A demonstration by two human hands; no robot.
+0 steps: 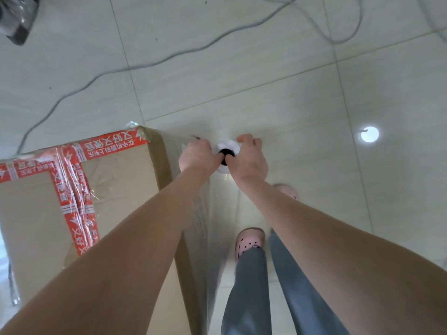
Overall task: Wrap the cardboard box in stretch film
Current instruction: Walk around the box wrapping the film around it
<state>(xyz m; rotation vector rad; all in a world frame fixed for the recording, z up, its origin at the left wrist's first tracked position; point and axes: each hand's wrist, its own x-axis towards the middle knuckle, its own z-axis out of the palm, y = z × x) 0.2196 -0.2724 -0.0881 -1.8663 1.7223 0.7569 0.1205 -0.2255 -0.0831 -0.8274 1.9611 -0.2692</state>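
Note:
A tall cardboard box (116, 175), sealed with red printed tape, stands on the floor at the left. Clear stretch film (212, 226) clings to its top edges and runs down along its right side. I hold the white stretch film roll (228, 145) upright just right of the box's far corner, seen from its top end with the dark core hole. My left hand (197, 155) grips the roll on its left, and my right hand (249, 158) grips it on its right. A fingertip of each hand reaches into the core.
A grey cable (150, 64) snakes across the pale tiled floor (314, 105) beyond the box. A dark object (18, 18) sits at the top left corner. My legs and pink clogs (249, 240) stand just right of the box. A ceiling light glares off the tile (369, 134).

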